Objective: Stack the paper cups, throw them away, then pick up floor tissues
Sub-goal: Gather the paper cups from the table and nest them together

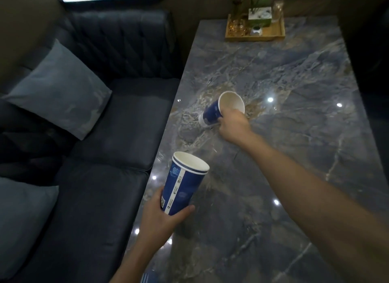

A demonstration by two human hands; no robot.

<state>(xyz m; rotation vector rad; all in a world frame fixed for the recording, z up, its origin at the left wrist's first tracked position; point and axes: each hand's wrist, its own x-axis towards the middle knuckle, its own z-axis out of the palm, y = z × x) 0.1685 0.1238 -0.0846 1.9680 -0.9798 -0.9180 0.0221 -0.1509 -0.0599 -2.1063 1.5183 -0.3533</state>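
- A dark leather sofa point(117, 118) fills the left side, running along the left edge of the marble table point(294, 177); two grey cushions lie on it, one point(61, 91) propped against the backrest, the other point(23, 219) near the lower left corner of the view.
- The left hand point(162, 215) is held over the table's left edge near its near end; its fingers and thumb are wrapped round the lower part of a stack of blue paper cups point(185, 181), gripping it firmly; two white rims show at the top, one nested inside the other; the stack is tilted slightly, mouth up and away from the person, clear of the tabletop.
- The right hand point(233, 124) reaches to the middle of the table, closer to its left edge; its fingers are closed on the rim and side of a single blue paper cup point(221, 112), which is tipped over with its open mouth facing up and right; whether its base touches the marble cannot be told.
- At the far edge of the table stands a wooden tray point(271, 33) holding glassware, a small box and a plant, all blurred.
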